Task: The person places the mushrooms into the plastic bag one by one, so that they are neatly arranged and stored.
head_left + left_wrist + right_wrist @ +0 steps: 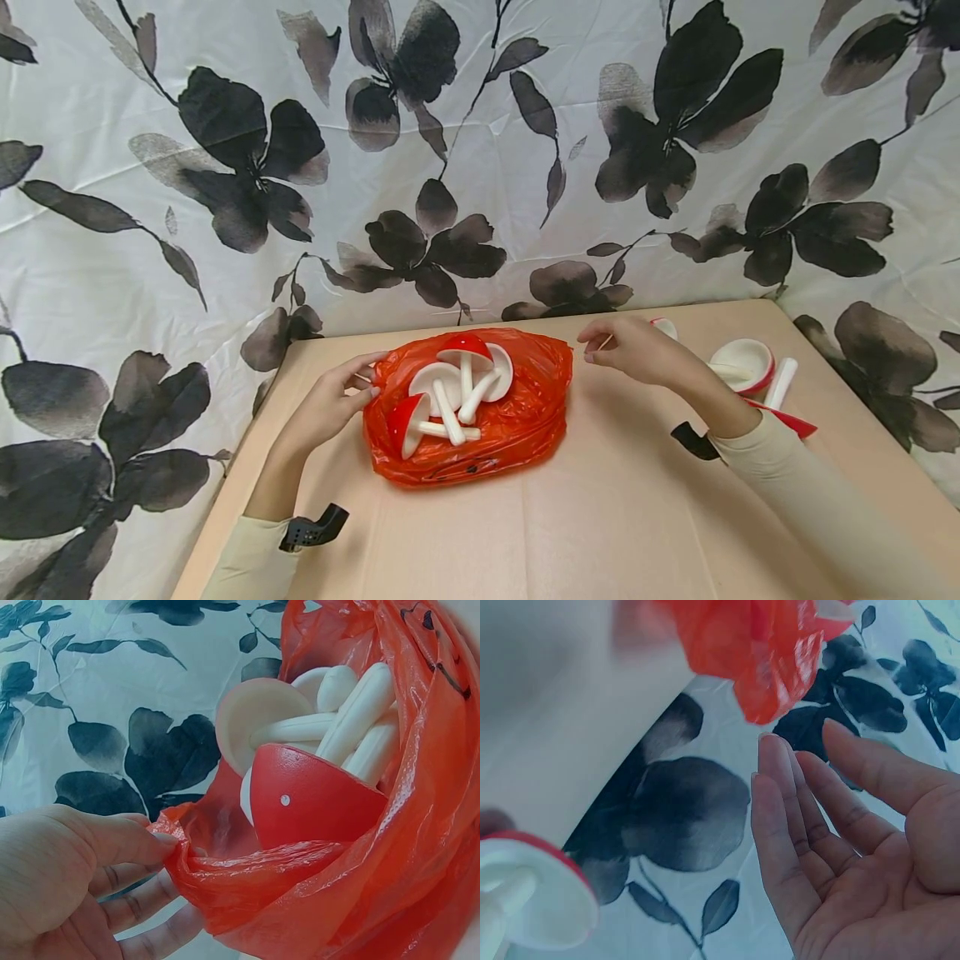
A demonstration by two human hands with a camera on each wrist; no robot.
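Note:
A red plastic bag [525, 417] lies on the table with several toy mushrooms [446, 400] in its opening, red caps and white stems showing. At the bag's left edge my left hand [330, 408] pinches the rim; the left wrist view shows the thumb and fingers on the crumpled plastic [180, 840]. Just off the bag's right side is my right hand [630, 350], holding nothing. Its fingers [776, 817] are loosely bent and stand apart from the plastic in the right wrist view.
Beside my right forearm, more red-and-white mushrooms [750, 362] lie at the table's right side, partly hidden by the arm. A white cloth with dark flowers [427, 250] hangs behind the wooden table [540, 533].

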